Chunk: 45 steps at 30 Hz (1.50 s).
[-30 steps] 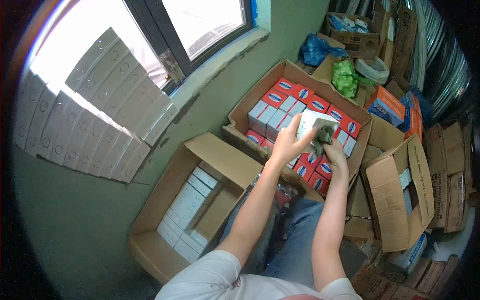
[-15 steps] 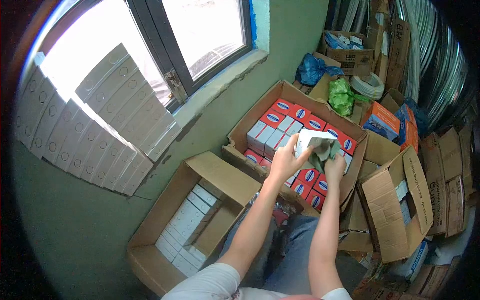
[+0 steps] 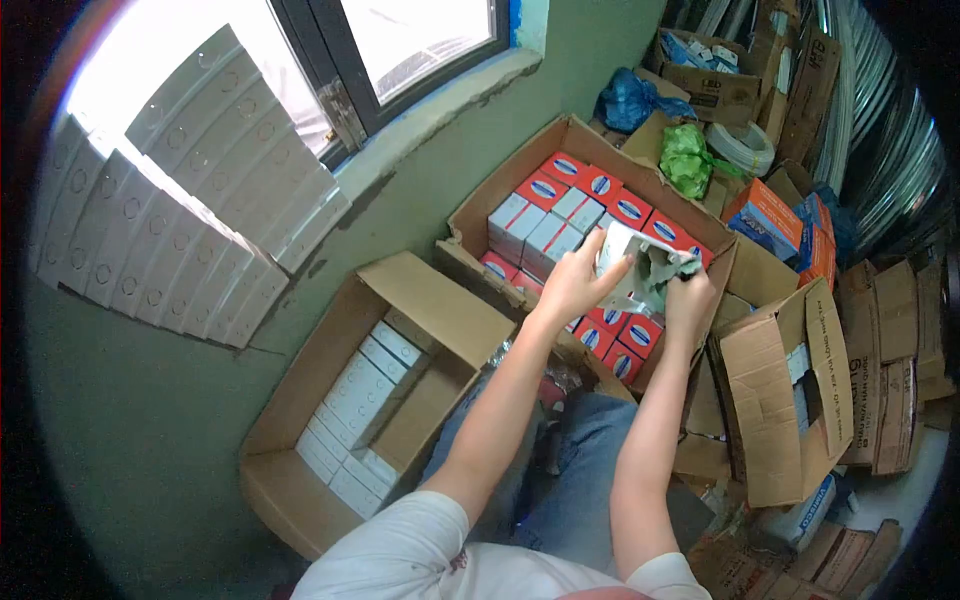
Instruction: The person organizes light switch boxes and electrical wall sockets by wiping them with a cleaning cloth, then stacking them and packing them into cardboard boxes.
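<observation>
My left hand [image 3: 575, 283] grips a white square box-like piece [image 3: 622, 242] by its left edge, its hollow side turned to the right. My right hand [image 3: 690, 302] is closed around a grey-green cloth [image 3: 655, 272] bunched inside the piece. Both hands are above a large carton [image 3: 478, 272] packed with red-and-white boxes [image 3: 630, 208]. To its left, a second carton [image 3: 435, 300] holds several white boxes [image 3: 358, 393] in rows.
Stacked white panels [image 3: 205, 160] lean at the window [image 3: 420, 40]. On the right are an open carton [image 3: 765, 410], orange boxes [image 3: 765, 218], a green plastic bag [image 3: 685, 165], a blue bag [image 3: 632, 100] and coiled tubing [image 3: 742, 150]. Flattened cardboard [image 3: 893, 330] stands behind.
The white piece has tilted, and my right hand with the cloth has moved a little up and to the right. The camera view has shifted slightly.
</observation>
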Available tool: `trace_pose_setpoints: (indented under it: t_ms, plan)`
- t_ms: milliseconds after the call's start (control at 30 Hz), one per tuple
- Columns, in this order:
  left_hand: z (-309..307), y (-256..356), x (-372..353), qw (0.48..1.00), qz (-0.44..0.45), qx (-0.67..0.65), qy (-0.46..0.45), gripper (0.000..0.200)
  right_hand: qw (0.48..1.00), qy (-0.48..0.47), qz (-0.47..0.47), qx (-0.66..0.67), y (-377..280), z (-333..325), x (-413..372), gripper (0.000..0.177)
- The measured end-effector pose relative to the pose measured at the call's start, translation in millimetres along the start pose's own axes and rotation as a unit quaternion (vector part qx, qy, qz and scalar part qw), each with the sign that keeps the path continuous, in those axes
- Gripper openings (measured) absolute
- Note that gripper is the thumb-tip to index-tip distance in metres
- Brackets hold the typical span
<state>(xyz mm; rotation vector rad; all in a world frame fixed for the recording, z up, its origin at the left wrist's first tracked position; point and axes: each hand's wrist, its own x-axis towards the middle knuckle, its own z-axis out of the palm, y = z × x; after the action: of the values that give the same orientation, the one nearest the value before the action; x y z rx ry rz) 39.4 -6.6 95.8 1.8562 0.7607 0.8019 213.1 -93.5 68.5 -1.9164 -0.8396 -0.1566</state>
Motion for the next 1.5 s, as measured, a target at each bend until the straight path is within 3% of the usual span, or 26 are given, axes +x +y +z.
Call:
trace_pose_setpoints:
  t_ms: [100,167,267,300,333,400,433,533,600,733,833,933,1100,1200,1233,1267,1333,1367,1500]
  plan:
    - [9,-13,2,0.999,0.001,0.019,0.042,0.049,0.991,-0.002,0.019,-0.129,-6,-8,-2,0.024]
    - [4,-4,1,0.998,-0.055,-0.009,0.032,0.047,0.984,-0.021,0.022,-0.176,-2,-9,-2,0.033]
    - [2,-15,4,0.991,-0.069,0.005,0.117,0.048,0.991,-0.026,0.084,-0.097,0,-21,-1,0.038]
    - [-5,-14,3,0.989,-0.102,-0.008,0.105,0.05,0.992,-0.001,0.094,-0.087,4,-26,0,0.043]
    - [-10,-12,5,0.986,-0.133,-0.021,0.094,0.051,0.985,0.045,0.163,0.014,6,-23,1,0.042]
    - [-6,-14,7,0.987,-0.134,-0.044,0.08,0.053,0.922,0.131,0.295,0.212,7,-19,2,0.04]
    - [-5,-13,7,0.987,-0.135,-0.055,0.071,0.053,0.908,0.149,0.323,0.221,-16,-24,3,0.039]
    - [1,-4,2,0.992,-0.124,-0.012,0.025,0.055,0.98,0.119,0.131,0.091,-20,-23,0,0.037]
    - [6,-9,4,0.994,-0.106,0.009,0.008,0.056,0.978,0.009,-0.025,0.205,-41,-17,-2,0.037]
    - [1,-4,2,0.993,-0.11,0.033,-0.007,0.055,0.972,-0.193,-0.134,0.031,-35,12,-18,0.056]
    - [-6,-5,2,0.994,-0.102,0.044,0.008,0.054,0.948,-0.3,-0.101,0.022,-39,-1,-19,0.059]
    - [-7,-5,3,0.994,-0.099,0.036,0.003,0.055,0.932,-0.322,-0.086,0.143,-32,-9,-13,0.06]
    - [-1,-8,4,0.996,-0.081,0.024,-0.002,0.057,0.909,-0.279,-0.002,0.309,-28,-11,-13,0.064]
    - [-2,-10,5,0.997,-0.072,0.014,-0.003,0.058,0.909,-0.275,0.025,0.312,-22,-11,-4,0.057]
    - [-3,-10,5,0.998,-0.065,0.012,-0.013,0.058,0.933,-0.255,0.068,0.244,-24,-10,-7,0.041]
    - [-3,-9,5,0.998,-0.057,0.009,-0.023,0.058,0.95,-0.256,0.032,0.175,-26,-10,-9,0.038]
    - [-3,-9,4,0.997,-0.044,0.039,-0.052,0.059,0.967,-0.25,-0.041,0.032,-31,-12,-13,0.041]
    - [-3,-8,4,0.996,-0.036,0.054,-0.066,0.059,0.965,-0.262,-0.034,0.009,-34,-12,-16,0.051]
    - [2,-2,-1,0.984,-0.024,0.146,-0.095,0.058,0.962,-0.247,-0.008,-0.114,-46,-11,-19,0.05]
